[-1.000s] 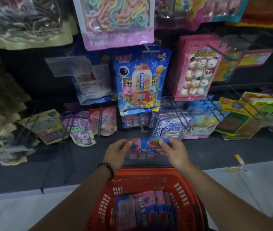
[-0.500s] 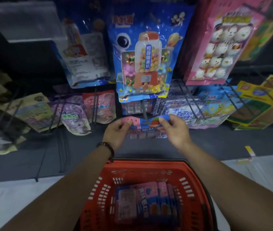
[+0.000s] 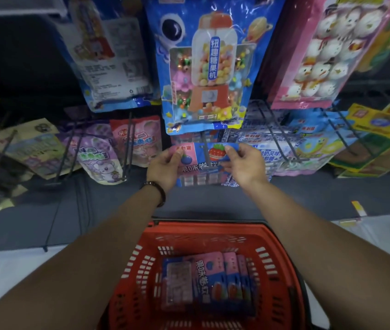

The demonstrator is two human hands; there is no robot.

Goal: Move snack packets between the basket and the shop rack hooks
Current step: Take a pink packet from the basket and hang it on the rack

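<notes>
The held snack packet (image 3: 203, 158) has travelled up and away from the red basket (image 3: 282, 248) over the last second: a second ago it hung just above the basket's far rim, and now it sits at the 12 o'clock end of both outstretched arms, right up against the lower row of the rack. The left hand (image 3: 165, 167) pinches its top left corner between thumb and fingers, and the right hand (image 3: 244, 163) pinches the top right corner the same way, so both grips are clamped on the packet and stretch its header flat. A dark wire hook (image 3: 204, 145) crosses the middle of that header, just under the big blue gumball-machine bag (image 3: 204, 67), and like packets seem to hang behind it. Whether the hook has already passed through the packet's hole is not clear, since the picture is soft there. My reading is that the job is running basket to rack, and this packet is at the threading step. At 6 o'clock, between the forearms, several matching pink-and-blue packets (image 3: 213, 279) lie inside the basket, so more trips look likely.
</notes>
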